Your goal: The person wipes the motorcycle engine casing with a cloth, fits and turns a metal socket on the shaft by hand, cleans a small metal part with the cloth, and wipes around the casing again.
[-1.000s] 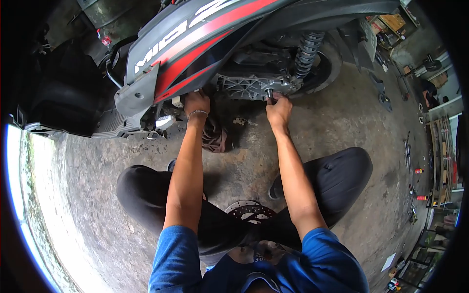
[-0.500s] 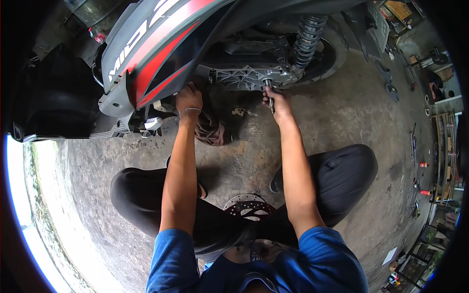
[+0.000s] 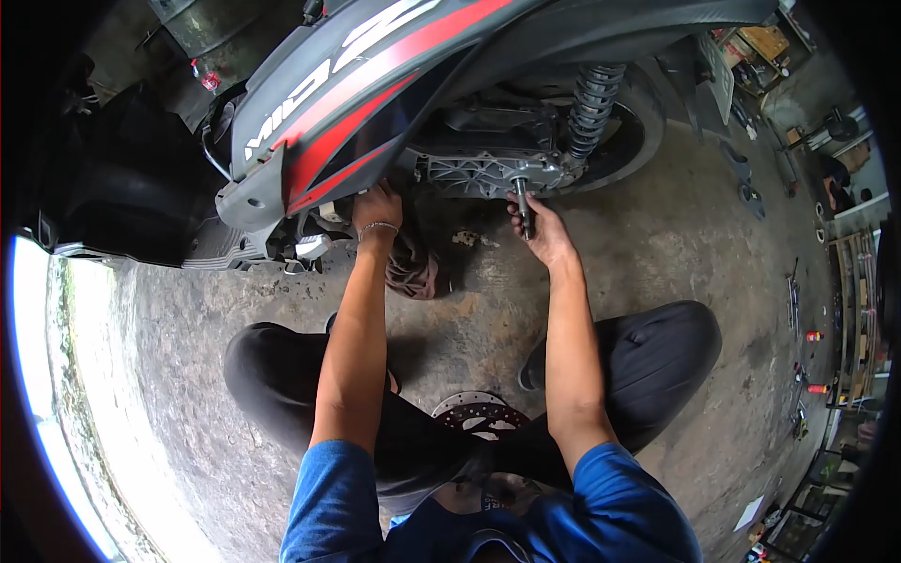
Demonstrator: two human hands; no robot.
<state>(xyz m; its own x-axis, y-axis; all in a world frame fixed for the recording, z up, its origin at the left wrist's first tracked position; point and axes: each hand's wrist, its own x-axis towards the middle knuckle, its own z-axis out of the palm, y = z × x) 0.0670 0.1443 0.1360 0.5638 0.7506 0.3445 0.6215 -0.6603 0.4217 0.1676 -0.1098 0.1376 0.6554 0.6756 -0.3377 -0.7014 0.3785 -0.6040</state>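
The head camera looks forward and steeply down. The shirt (image 3: pixel 332 488) is nearest, at six o'clock; the scooter (image 3: pixel 324 117) farther, toward twelve.

1. stained concrete floor (image 3: pixel 479 310), bright along its left side.
2. far, near the middle: a crumpled brown cloth (image 3: pixel 411 270).
3. near, in the middle: a perforated disc (image 3: pixel 481 403), partly hidden.
4. right: metal tools (image 3: pixel 794 298) and two small red containers (image 3: pixel 814 336).
5. near right: a white sheet (image 3: pixel 748 512).
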